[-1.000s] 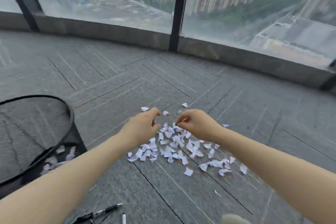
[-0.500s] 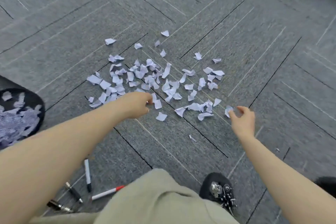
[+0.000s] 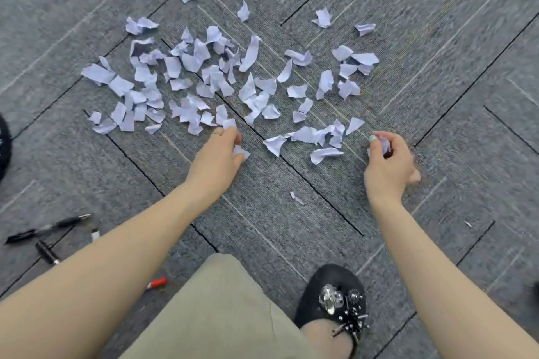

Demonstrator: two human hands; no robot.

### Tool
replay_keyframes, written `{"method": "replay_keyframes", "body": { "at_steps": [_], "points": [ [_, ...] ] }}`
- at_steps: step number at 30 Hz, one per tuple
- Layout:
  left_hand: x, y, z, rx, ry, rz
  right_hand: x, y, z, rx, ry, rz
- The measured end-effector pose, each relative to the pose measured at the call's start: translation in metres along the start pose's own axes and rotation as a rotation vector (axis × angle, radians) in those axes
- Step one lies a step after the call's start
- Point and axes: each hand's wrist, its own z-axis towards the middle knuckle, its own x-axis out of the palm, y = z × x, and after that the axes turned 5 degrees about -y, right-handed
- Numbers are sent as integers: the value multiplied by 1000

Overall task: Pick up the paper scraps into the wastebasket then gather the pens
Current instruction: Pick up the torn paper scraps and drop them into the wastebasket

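Several white paper scraps (image 3: 221, 79) lie scattered over the grey carpet ahead of me. My left hand (image 3: 217, 159) is at the near edge of the pile, its fingers curled around a scrap. My right hand (image 3: 385, 163) is at the pile's right end and pinches a crumpled scrap between thumb and fingers. Pens (image 3: 46, 229) lie on the floor at the lower left, partly hidden behind my left forearm. Only a sliver of the black wastebasket (image 3: 3, 146) shows at the left edge.
My knee in beige cloth (image 3: 221, 309) and a black beaded shoe (image 3: 335, 297) fill the bottom middle. A red pen cap (image 3: 157, 282) pokes out beside my left arm. A tiny scrap (image 3: 296, 198) lies between my hands.
The view tilted down from the window to the floor. Both hands dropped from above the pile to its near edge and closed on scraps, the right one swinging out to the right.
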Motion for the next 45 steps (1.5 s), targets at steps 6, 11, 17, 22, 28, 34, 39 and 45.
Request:
{"method": "replay_keyframes", "body": {
  "at_steps": [6,11,17,22,28,34,39,45],
  "points": [
    [5,1,7,9,-34,-4,6,26,-18,-190,366,126],
    [10,5,6,-2,-65,-47,17,22,-17,-398,425,-198],
    [17,6,3,-3,-124,-66,9,4,-15,-465,258,-317],
    [15,-2,-1,-29,-96,-146,8,-1,-15,-384,274,-333],
    [16,-53,4,158,18,-382,8,-3,-6,-436,341,-362],
    [23,-44,31,69,24,-259,9,0,15,-663,451,-358],
    [28,-43,24,60,-75,-149,10,-2,17,-728,434,-296],
    [35,-38,12,-39,-156,-284,13,-4,5,-695,416,-163]
  ]
}}
